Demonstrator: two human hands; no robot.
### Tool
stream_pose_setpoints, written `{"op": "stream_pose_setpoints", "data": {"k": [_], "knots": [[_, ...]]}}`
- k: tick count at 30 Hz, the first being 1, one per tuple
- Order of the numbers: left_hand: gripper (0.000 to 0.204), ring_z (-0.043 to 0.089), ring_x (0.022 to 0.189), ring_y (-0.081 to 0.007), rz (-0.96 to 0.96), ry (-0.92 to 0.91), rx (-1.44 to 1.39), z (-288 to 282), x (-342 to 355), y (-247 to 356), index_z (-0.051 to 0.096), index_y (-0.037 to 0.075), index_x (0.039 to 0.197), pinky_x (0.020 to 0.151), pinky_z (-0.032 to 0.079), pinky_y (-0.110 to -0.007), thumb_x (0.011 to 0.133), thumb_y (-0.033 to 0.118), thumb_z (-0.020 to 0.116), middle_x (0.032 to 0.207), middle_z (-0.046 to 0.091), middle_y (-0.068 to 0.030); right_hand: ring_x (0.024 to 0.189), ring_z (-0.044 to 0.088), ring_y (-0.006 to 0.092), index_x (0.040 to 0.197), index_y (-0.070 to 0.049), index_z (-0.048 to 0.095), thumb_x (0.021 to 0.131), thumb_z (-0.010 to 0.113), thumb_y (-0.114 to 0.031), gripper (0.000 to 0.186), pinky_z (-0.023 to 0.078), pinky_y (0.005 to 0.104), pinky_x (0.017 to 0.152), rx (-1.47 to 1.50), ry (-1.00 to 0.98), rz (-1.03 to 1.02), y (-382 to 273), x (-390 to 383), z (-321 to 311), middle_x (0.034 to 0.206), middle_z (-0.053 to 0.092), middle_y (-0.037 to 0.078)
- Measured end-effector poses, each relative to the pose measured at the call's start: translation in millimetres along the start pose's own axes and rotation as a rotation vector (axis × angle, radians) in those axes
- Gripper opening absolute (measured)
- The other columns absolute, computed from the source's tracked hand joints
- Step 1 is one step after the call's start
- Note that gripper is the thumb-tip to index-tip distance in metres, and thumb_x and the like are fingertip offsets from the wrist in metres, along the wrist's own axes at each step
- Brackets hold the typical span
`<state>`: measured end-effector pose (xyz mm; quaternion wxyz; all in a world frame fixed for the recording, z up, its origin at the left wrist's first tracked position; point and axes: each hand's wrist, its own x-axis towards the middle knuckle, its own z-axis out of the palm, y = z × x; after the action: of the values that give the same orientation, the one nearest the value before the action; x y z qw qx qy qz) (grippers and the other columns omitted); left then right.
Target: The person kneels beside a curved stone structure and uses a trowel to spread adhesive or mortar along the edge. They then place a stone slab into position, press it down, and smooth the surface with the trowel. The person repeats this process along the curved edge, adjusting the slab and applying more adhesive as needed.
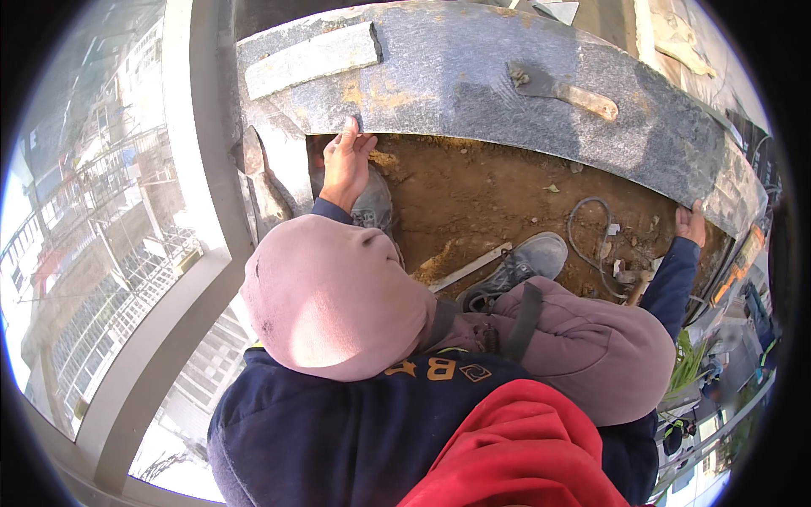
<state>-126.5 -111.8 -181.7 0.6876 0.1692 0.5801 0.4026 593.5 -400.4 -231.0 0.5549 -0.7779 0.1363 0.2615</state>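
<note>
Slab: I see a long grey stone slab (pixel 473 80) lying flat, its long axis running from my left hand across to my right hand, the near edge bowed by the lens.
Left hand: my left hand (pixel 345 165) lies with fingers together, their tips touching the slab's near edge at its left part.
Right hand: my right hand (pixel 691 224) grips the slab's near edge at the far right end, fingers curled over it; the lens rim blurs it, so I can't be sure how tightly.
Trowel: a trowel (pixel 562 91) lies on the slab between the hands and beyond them, blade toward my left hand, wooden handle toward my right.
Strip: a shorter pale stone strip (pixel 312 59) lies on the slab just beyond my left hand.
Ground: below the slab, between the hands, is brown damp soil (pixel 473 194) with my two grey shoes (pixel 515 266), a pale flat bar (pixel 469 269) and a loop of grey cable (pixel 591 228).
Surroundings: left of my left hand, a grey ledge (pixel 198 169), then buildings far below.
Labels: yellow letters on my dark blue sweatshirt (pixel 355 422), nearer me than either hand.
</note>
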Motion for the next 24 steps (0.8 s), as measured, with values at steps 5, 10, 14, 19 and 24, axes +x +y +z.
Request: {"op": "stream_pose_setpoints", "data": {"k": [5,10,14,19,24], "knots": [[0.02,0.062,0.101,-0.0235,-0.056,-0.03,0.034,-3,3,1,0.065,0.011,0.097,0.1,0.048,-0.047,0.103,0.029,0.064,0.096,0.06,-0.0044,0.126,0.059,0.0367,0.135,0.014,0.049,0.096,0.074,-0.026,0.062,0.054,0.0417,0.105,0.02,0.038,0.0,-4,-3,-7,0.137,0.055,0.029],[0.021,0.061,0.104,-0.0222,-0.095,0.014,0.161,-5,-2,9,0.064,0.015,0.104,0.091,0.044,-0.042,0.103,0.036,0.064,0.1,0.061,-0.0001,0.104,0.071,0.0336,0.126,0.013,0.057,0.094,0.076,-0.024,0.053,0.061,0.0389,0.093,-0.04,0.189,0.002,-7,-32,21,0.123,0.064,0.028],[0.022,0.06,0.105,-0.022,-0.086,0.018,0.126,-18,4,8,0.065,0.013,0.105,0.09,0.042,-0.041,0.102,0.035,0.065,0.101,0.061,-0.0021,0.1,0.072,0.033,0.122,0.013,0.059,0.093,0.077,-0.024,0.051,0.064,0.0356,0.085,-0.021,0.266,-0.016,-13,-58,44,0.117,0.066,0.027],[0.02,0.06,0.101,-0.0205,-0.093,-0.009,0.119,-11,12,10,0.065,0.015,0.103,0.088,0.042,-0.039,0.103,0.035,0.064,0.1,0.061,-0.0023,0.099,0.073,0.0344,0.121,0.014,0.059,0.095,0.076,-0.023,0.048,0.062,0.0375,0.083,-0.01,0.269,-0.035,-16,-74,41,0.114,0.068,0.026],[0.026,0.061,0.1,-0.019,-0.132,-0.027,0.116,-21,11,13,0.065,0.015,0.107,0.09,0.042,-0.037,0.102,0.041,0.063,0.101,0.065,0.0007,0.08,0.072,0.029,0.105,0.015,0.064,0.092,0.078,-0.017,0.037,0.061,0.0389,0.073,0.095,0.328,-0.103,-17,-91,60,0.101,0.07,0.021]]}}
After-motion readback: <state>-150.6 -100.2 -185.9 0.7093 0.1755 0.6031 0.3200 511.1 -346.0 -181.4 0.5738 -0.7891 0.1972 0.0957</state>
